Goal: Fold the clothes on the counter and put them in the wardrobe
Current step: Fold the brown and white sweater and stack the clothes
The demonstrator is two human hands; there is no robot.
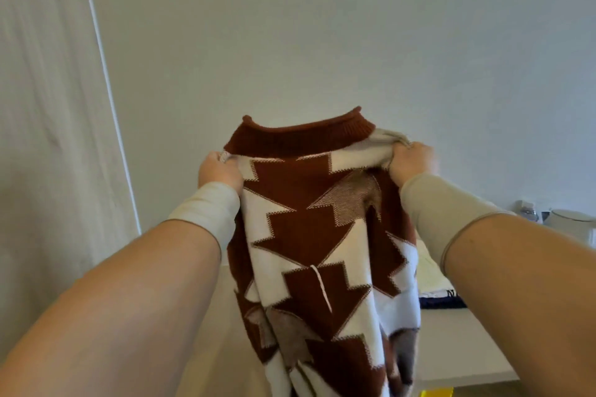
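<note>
Sweater point(309, 235) gripped by left hand point(219, 171), right hand point(412, 161) (at shoulders)

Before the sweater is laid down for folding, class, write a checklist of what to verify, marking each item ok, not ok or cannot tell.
1. Left hand grips one shoulder of the sweater: ok.
2. Right hand grips the other shoulder: ok.
3. Collar is at the top, body hanging down: ok.
4. Sweater hangs flat and unbunched: not ok, the lower part is gathered and twisted.
5. Sleeves hang free: cannot tell, they are lost in the folds.
6. Bare space on the counter to lay it: ok at the right, beside other clothes; under the sweater, cannot tell.
</note>
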